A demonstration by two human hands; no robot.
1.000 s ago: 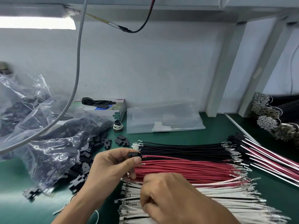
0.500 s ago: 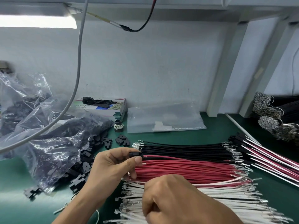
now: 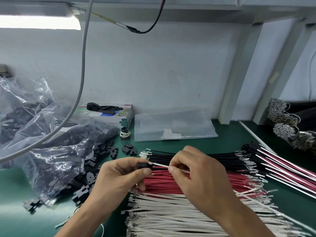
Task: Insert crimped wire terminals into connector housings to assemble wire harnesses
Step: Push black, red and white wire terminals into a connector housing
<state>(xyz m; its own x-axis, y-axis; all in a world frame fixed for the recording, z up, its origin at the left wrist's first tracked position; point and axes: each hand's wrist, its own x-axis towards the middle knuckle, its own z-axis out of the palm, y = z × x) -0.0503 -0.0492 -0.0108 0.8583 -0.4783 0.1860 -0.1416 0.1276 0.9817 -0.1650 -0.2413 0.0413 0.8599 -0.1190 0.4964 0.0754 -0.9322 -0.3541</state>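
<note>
Bare green mat (image 3: 227,142) lies open behind the black wires (image 3: 205,155) (plastic bag (image 3: 172,125) crowds its far edge).

a small assembly workshop, a wire-harness bench. a green work mat (image 3: 227,142) carries sorted rows of cut, crimped wires: black wires (image 3: 205,155), red wires (image 3: 171,183), white wires (image 3: 171,212). a plastic bag (image 3: 56,151) spills black connector housings (image 3: 89,175). finished harnesses (image 3: 282,165) lie at right, under a strip light (image 3: 39,23).
</note>
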